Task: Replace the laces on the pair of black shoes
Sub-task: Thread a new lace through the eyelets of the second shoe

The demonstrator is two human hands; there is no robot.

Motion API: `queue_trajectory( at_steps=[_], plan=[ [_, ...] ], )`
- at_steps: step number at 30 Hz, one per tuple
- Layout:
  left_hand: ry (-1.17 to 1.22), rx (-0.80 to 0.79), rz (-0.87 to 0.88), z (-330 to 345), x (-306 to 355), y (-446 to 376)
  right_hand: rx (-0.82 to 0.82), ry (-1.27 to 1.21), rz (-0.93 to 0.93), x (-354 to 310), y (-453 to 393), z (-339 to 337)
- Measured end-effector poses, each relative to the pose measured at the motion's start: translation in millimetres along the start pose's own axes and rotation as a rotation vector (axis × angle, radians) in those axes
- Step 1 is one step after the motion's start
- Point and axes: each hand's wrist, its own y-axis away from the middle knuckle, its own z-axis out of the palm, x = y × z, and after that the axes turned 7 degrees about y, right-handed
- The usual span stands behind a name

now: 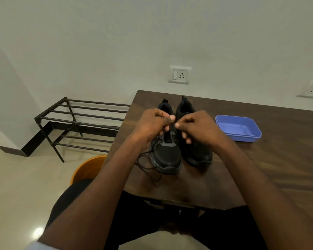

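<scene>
A person sits at a dark wooden bench (260, 159) with a pair of black shoes side by side on it, toes toward the viewer. Both hands work over the left shoe (167, 152): the left hand (152, 123) has its grip curled round a thin black lace (146, 166) near the upper eyelets, and the right hand (197, 125) pinches the same lace just beside it. The loose length of lace trails off the shoe's left side and lies near the bench edge. The right shoe (197, 150) sits touching or just beside the first; whether it is laced cannot be told. The risk, as it looks: the slack tail could slip over the edge or snag and tug the shoe askew, and black lace on black fabric makes an eyelet easy to miss. To the right, a shallow blue plastic box (238, 128) sits open and appears empty. An orange tub (87, 168) on the floor shows only its rim.
</scene>
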Motion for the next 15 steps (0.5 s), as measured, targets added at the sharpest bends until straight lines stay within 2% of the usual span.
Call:
queue_trajectory(
  at_steps=[2,3,5,7,10,13,15],
  plan=[
    [-0.066,0.032,-0.016,-4,-1,-3,0.178,0.406,0.155,14,-8,-6],
    [-0.089,0.047,-0.022,-6,-2,-4,0.207,0.549,0.205,19,-10,-9],
    [-0.112,0.043,-0.025,-8,-3,-5,0.15,0.647,0.181,24,-11,-9],
    [-0.123,-0.016,-0.021,-6,-3,-3,0.067,0.563,0.06,23,-13,-4],
    [-0.138,-0.07,-0.014,-1,-6,-3,-0.016,0.195,-0.091,17,-14,10],
    [-0.138,-0.054,-0.01,-3,-7,-5,-0.033,-0.117,-0.104,14,-16,20],
    [-0.158,-0.01,-0.016,-6,-11,-10,0.043,-0.233,-0.058,13,-18,26]
  ],
)
